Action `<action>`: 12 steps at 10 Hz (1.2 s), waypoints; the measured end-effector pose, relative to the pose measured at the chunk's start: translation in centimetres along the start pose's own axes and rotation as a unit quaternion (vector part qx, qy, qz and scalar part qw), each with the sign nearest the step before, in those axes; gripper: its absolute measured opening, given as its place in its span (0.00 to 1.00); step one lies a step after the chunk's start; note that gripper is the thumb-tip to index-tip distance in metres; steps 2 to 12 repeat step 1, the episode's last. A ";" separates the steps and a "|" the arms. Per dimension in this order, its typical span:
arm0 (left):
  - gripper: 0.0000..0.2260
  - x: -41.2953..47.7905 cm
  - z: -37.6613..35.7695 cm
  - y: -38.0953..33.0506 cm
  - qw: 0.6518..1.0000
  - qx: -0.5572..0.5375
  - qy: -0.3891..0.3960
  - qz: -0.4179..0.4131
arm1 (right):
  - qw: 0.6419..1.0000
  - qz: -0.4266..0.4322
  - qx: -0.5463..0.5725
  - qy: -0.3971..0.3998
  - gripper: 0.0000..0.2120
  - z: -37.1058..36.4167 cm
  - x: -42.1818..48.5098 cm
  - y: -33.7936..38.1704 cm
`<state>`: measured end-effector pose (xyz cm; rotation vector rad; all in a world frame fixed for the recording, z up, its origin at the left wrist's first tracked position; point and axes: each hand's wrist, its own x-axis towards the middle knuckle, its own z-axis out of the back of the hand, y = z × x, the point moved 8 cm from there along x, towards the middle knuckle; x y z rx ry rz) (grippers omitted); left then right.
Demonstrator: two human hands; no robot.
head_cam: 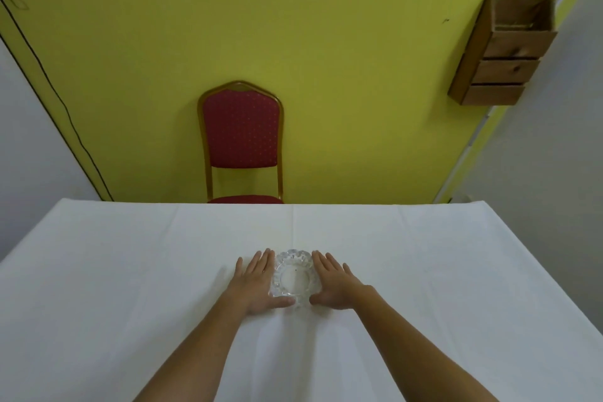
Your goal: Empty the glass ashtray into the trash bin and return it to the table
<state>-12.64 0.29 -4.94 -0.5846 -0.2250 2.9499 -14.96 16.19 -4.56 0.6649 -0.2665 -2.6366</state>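
A clear cut-glass ashtray [294,278] sits on the white tablecloth [130,271] in the middle of the table. Its bowl looks nearly bare, with one tiny dark speck. My left hand [257,284] lies flat on the cloth against the ashtray's left side, thumb along its near edge. My right hand [332,284] lies flat against the right side, thumb toward the near rim. Both hands flank the ashtray with fingers stretched out; neither lifts it. No trash bin is in view.
A red padded chair [241,130] with a gold frame stands behind the table's far edge, against a yellow wall. A wooden box shelf [502,52] hangs on the wall at the right. A black cable [62,101] runs down the wall at the left.
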 end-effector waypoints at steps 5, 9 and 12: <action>0.45 0.0 3.0 0.6 1.000 0.006 -0.028 0.013 | 0.999 -0.015 -0.016 -0.037 0.40 2.9 0.0 -0.1; 0.45 0.0 3.0 0.6 1.000 0.006 -0.028 0.013 | 0.999 -0.015 -0.016 -0.037 0.40 2.9 0.0 -0.1; 0.45 0.0 3.0 0.6 1.000 0.006 -0.028 0.013 | 0.999 -0.015 -0.016 -0.037 0.40 2.9 0.0 -0.1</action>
